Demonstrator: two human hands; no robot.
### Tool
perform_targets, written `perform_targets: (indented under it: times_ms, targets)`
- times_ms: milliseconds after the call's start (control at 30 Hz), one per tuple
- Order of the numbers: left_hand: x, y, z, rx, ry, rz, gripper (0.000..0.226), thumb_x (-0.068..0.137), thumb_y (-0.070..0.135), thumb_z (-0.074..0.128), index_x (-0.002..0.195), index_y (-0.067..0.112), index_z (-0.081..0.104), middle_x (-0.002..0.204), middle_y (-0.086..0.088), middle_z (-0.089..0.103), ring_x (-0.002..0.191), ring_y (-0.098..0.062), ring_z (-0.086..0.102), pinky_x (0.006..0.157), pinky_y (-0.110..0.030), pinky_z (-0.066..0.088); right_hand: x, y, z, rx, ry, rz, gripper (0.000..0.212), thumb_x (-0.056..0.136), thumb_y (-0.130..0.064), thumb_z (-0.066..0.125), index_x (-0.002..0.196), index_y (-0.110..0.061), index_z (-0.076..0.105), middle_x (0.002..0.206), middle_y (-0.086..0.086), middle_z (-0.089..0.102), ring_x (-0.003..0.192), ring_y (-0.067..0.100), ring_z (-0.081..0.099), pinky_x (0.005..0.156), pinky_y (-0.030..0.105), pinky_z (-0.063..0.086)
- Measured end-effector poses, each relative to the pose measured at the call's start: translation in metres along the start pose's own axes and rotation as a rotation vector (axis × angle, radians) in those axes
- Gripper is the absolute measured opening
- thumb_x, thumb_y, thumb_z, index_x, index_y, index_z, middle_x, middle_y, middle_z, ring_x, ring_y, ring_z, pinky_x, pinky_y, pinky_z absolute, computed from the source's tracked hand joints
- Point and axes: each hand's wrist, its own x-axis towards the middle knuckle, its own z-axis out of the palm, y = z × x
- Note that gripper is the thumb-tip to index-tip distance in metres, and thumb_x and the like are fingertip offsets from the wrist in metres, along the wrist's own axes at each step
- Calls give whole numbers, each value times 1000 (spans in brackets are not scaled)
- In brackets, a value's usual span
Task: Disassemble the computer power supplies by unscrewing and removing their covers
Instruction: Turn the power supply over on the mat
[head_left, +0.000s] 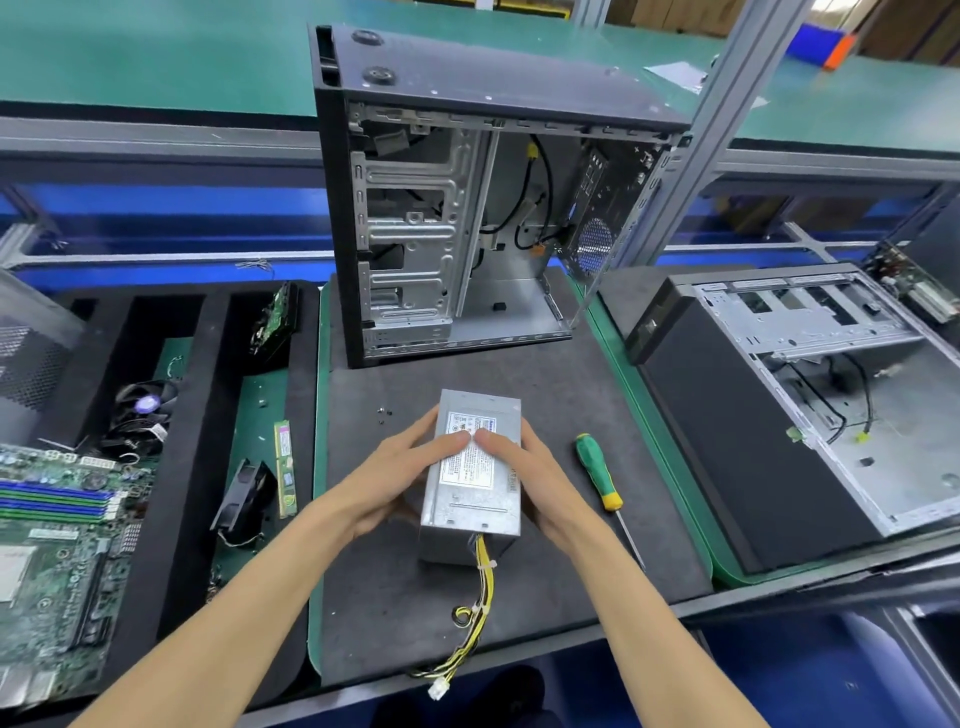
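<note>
Grey metal power supply box (475, 467) gripped by both hands (410, 470) (530, 475); green-handled screwdriver (598, 470) waits at three o'clock; turn screws upward first.

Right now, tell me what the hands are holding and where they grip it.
Both hands hold the power supply: the left hand on its left side, the right hand on its right side, fingertips meeting on the top label.

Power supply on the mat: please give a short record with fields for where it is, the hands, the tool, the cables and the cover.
power supply: lies on grey mat, before open computer case
left hand: holds its left side
right hand: holds its right side
screwdriver: on mat, right of supply, untouched
cables: trail toward near mat edge
cover: still on
</note>
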Motion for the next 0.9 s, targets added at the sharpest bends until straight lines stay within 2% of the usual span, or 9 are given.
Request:
perform_targets:
  times_ms: [133,300,467,700,833,900]
  targets:
    - [1,-1,-2,20,0,17,64,79,66,70,137,59,44,122,6,71,112,-18,68,97,-53,53,1,1,-1,-8,-12,-6,59,87,-41,76,140,-30,52,126,1,73,116,24,70,104,47,53]
    - [-1,-7,-3,37,22,73,66,82,62,71,141,54,43,125,8,70,114,-14,67,106,-48,45,0,3,-1,-6,-31,-29,65,85,-41,76,143,-31,47,128,0,72,118,24,69,104,47,53]
    - [-5,-10,-3,57,40,116,67,80,63,71,140,55,43,128,12,68,117,-12,65,109,-49,42,-3,1,0,-6,-53,-47,71,86,-39,74,147,-29,39,130,-2,70,117,19,69,91,32,57]
    - [-11,-12,-2,92,46,157,64,82,62,70,138,62,39,124,10,69,114,-14,67,99,-50,51,-9,2,0,-15,-86,-59,82,79,-48,76,148,-41,33,136,-4,65,121,19,67,99,36,55]
    - [-16,-12,-1,69,59,162,65,81,61,72,137,63,39,124,10,69,112,-14,68,95,-55,54,-11,5,-1,-2,-91,-73,77,82,-41,76,147,-38,35,136,-1,65,121,22,67,95,34,56]
    - [-20,-13,1,45,58,168,66,80,58,73,137,62,40,125,9,69,112,-14,68,97,-57,52,-12,6,-2,0,-92,-77,78,82,-40,77,147,-35,35,137,0,65,123,23,66,100,38,55]
